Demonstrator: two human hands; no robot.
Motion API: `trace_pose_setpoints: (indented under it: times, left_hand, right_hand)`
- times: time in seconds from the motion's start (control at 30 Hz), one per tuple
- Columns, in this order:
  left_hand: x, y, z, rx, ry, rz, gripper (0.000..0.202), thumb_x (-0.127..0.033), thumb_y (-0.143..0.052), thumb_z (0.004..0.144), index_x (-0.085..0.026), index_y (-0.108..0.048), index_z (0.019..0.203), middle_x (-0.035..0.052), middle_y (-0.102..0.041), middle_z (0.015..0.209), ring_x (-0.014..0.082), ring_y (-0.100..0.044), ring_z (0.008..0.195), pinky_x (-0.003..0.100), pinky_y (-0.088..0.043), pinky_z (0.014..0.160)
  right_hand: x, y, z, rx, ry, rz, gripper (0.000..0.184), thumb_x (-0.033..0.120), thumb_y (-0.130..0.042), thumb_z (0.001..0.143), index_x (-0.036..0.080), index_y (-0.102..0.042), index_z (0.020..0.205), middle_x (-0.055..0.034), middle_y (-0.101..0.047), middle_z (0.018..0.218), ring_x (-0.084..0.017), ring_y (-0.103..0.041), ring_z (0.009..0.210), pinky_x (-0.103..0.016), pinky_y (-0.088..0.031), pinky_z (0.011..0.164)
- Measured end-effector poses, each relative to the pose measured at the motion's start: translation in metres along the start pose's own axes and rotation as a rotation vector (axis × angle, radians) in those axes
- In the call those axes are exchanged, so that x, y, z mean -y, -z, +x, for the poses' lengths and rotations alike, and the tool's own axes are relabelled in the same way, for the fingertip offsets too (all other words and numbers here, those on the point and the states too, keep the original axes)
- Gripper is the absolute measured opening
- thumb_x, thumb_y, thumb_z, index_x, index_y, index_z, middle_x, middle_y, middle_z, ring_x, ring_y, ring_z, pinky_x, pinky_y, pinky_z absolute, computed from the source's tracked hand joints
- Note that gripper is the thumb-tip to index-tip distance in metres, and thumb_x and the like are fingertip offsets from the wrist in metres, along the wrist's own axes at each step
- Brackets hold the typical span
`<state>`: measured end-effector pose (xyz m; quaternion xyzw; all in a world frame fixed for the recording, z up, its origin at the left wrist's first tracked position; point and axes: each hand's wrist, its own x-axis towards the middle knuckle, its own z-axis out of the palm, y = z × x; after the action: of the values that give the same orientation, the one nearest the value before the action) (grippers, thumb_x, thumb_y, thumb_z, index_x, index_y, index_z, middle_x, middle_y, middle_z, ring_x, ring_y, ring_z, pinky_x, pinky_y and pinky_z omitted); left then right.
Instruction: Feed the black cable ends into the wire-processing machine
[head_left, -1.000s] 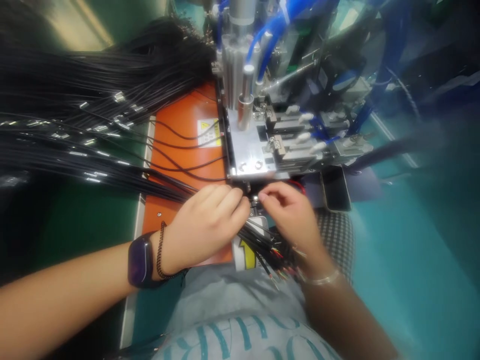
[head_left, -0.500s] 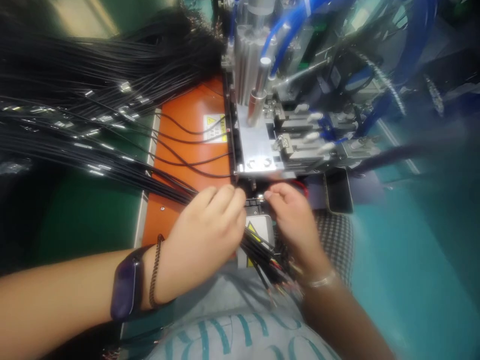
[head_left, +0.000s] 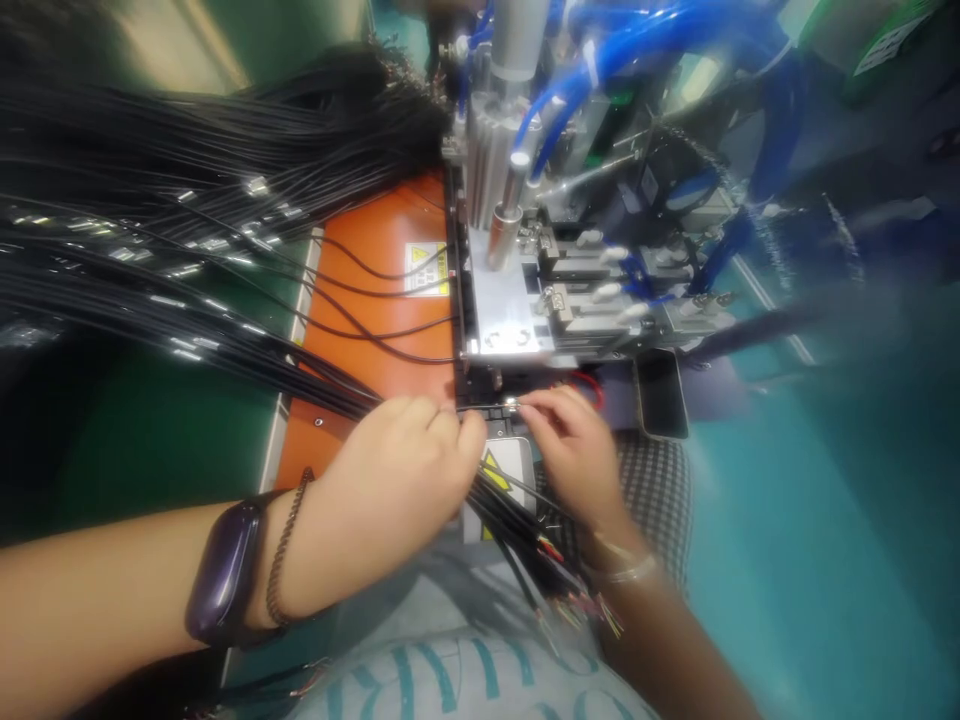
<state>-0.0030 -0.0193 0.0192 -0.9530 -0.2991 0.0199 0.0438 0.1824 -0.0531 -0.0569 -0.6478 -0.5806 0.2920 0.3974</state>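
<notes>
My left hand (head_left: 401, 470) is closed round a bundle of black cables (head_left: 517, 520) whose stripped coloured ends fan out below my right wrist. My right hand (head_left: 574, 450) pinches one thin cable end (head_left: 504, 404) with thumb and forefinger, right at the front edge of the metal machine (head_left: 510, 310). The two hands nearly touch at their fingertips. A dark wristband and a beaded bracelet sit on my left wrist, a thin bangle on my right.
A large mass of black cables (head_left: 150, 240) spreads across the left onto an orange plate (head_left: 375, 320) with a yellow warning label. Blue hoses (head_left: 600, 50) and cylinders rise behind the machine. A dark phone-like slab (head_left: 660, 395) lies to the right on the teal surface.
Both hands have shifted slightly down and left in view and drawn closer together; the right fingers still pinch the cable end at the machine's front edge. The view has tilted a little.
</notes>
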Motion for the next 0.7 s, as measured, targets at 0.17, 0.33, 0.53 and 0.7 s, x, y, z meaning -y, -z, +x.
trace_pose_setpoints:
  times: [0.17,0.33,0.53,0.7]
  left_hand:
    - [0.001,0.001,0.001,0.105,0.028,-0.075,0.022,-0.011,-0.059,0.068,-0.013,-0.057,0.089,0.0041,-0.060,0.071,0.0222,-0.058,0.063,0.035,-0.046,0.054]
    - [0.003,0.006,0.004,0.184,0.027,-0.099,0.022,-0.010,-0.056,0.069,-0.013,-0.056,0.091,0.0040,-0.060,0.075,0.0226,-0.060,0.067,0.035,-0.048,0.058]
    - [0.006,0.007,0.005,0.176,0.042,-0.109,0.018,-0.010,-0.054,0.073,-0.014,-0.056,0.091,0.0044,-0.061,0.076,0.0235,-0.060,0.067,0.037,-0.049,0.058]
    - [0.015,-0.002,0.006,0.135,0.061,-0.062,0.021,-0.010,-0.054,0.074,-0.013,-0.058,0.094,0.0127,-0.063,0.104,0.0264,-0.061,0.081,0.040,-0.051,0.066]
  right_hand:
    - [-0.001,0.003,0.000,-0.008,0.031,-0.026,0.009,0.024,-0.055,0.088,0.021,-0.063,0.091,-0.0010,-0.058,0.081,-0.015,-0.054,0.073,-0.027,-0.043,0.067]
    - [0.009,0.037,-0.010,0.217,0.414,0.200,0.031,0.016,-0.062,0.083,0.032,-0.062,0.109,-0.0004,-0.062,0.084,-0.016,-0.056,0.075,-0.031,-0.046,0.069]
    - [0.018,0.045,-0.018,0.305,0.582,0.308,0.027,0.012,-0.056,0.087,0.027,-0.066,0.107,-0.0030,-0.067,0.083,-0.017,-0.060,0.079,-0.034,-0.049,0.073]
    - [0.015,0.026,-0.011,0.417,0.584,0.110,0.039,0.005,-0.050,0.087,0.023,-0.058,0.121,-0.0058,-0.067,0.106,-0.019,-0.057,0.102,-0.037,-0.047,0.089]
